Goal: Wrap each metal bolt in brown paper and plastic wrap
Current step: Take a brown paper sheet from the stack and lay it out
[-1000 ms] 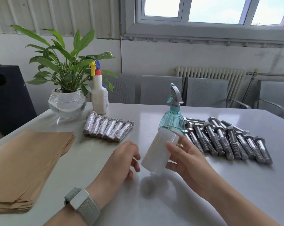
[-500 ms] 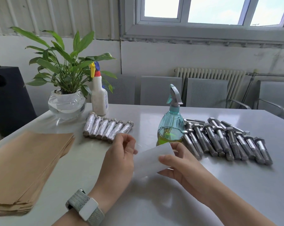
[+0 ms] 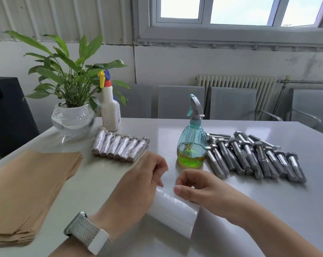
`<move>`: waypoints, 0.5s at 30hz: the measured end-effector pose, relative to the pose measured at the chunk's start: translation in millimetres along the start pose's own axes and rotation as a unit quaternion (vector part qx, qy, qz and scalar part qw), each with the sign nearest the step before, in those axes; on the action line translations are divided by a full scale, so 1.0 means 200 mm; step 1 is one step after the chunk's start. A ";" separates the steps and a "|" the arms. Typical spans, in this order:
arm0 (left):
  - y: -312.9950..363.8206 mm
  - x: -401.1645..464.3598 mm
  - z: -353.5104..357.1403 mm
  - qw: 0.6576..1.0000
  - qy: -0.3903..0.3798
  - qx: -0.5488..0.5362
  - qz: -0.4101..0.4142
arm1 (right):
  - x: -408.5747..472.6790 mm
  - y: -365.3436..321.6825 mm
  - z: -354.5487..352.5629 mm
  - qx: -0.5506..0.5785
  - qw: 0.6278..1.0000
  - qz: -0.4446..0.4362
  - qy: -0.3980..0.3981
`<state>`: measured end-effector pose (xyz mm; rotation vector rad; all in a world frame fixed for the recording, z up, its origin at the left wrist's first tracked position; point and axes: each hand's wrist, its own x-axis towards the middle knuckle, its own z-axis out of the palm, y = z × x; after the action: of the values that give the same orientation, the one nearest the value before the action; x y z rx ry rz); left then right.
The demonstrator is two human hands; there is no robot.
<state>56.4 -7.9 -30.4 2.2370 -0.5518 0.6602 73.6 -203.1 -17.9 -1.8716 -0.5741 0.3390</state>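
Plastic wrap roll (image 3: pixel 172 210), white, lying at 6 o'clock on the table (image 3: pixel 249 216); left hand (image 3: pixel 138 184) and right hand (image 3: pixel 195 184) both pinch at its upper edge, fingers curled, probably hunting the film's loose end. Bare bolts (image 3: pixel 253 156) heaped at 3 o'clock, wrapped bolts (image 3: pixel 119 147) rowed at 11, brown paper (image 3: pixel 27 191) stacked at 9, within reach.
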 end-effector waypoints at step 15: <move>0.00 0.00 -0.01 0.999 -0.029 -0.026 -0.005 | -0.02 -0.02 -0.06 0.006 0.993 0.055 -0.108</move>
<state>55.9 -6.5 -29.2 2.2139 -0.5798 0.5716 75.4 -214.5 -9.8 -1.8712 -0.6126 0.6218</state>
